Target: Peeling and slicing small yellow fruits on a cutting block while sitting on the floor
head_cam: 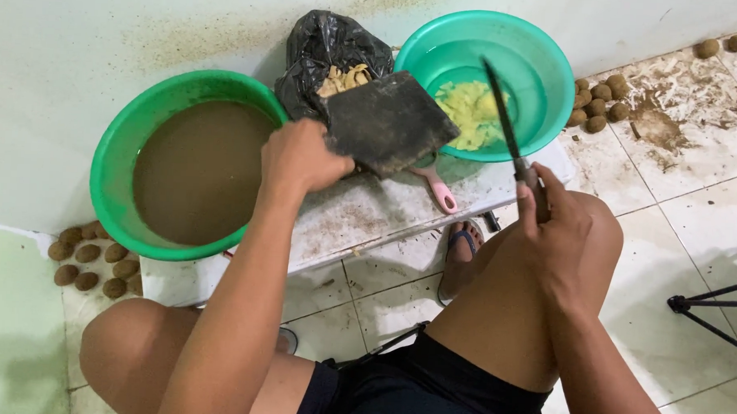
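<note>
Board in left hand, over white bench, tiled floor.

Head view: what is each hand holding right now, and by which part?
The left hand grips the dark flat board at its lower left edge. The right hand holds the knife by its handle, blade pointing away over the right green basin.

Left hand tilting dark cutting board; right hand gripping knife, above green basin
</note>
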